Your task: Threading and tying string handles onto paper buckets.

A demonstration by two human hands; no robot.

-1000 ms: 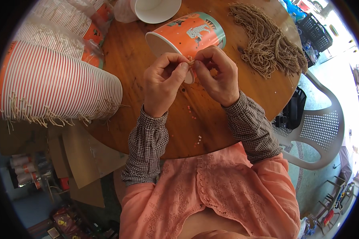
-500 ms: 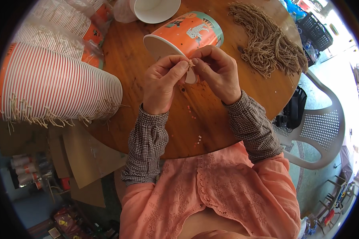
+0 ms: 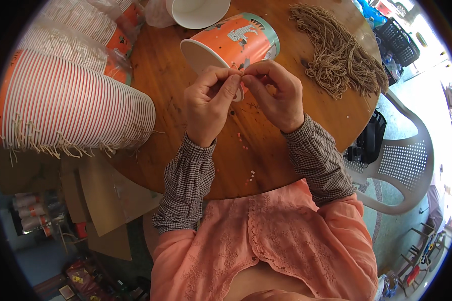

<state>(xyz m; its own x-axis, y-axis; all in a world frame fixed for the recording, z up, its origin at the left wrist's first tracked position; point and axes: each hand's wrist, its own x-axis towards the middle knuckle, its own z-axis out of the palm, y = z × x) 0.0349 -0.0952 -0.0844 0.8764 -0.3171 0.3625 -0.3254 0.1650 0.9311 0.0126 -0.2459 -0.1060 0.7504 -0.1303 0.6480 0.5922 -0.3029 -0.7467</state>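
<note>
An orange and teal paper bucket (image 3: 221, 36) with a grey-white animal print lies on its side on the wooden table, its open mouth toward the left and me. Right at its rim, the thumb and forefinger of my left hand (image 3: 208, 108) are pinched together. My right hand (image 3: 281, 98) pinches in the same way, and its fingertips almost meet the left ones. Between them shows a short bit of tan string (image 3: 242, 70) by the bucket's rim; the fingers hide most of it.
Nested paper buckets (image 3: 80, 100) lie in a long stack at left, knotted string ends hanging along it. Plastic-wrapped stacks (image 3: 70, 45) sit behind. A white bucket (image 3: 198, 12) stands at the back, a bundle of tan strings (image 3: 336, 55) at back right. A grey chair (image 3: 404, 155) is at right.
The bucket has rolled a little, its animal print shifting up and left. My left hand has turned slightly, and both hands stay pinched at the rim.
</note>
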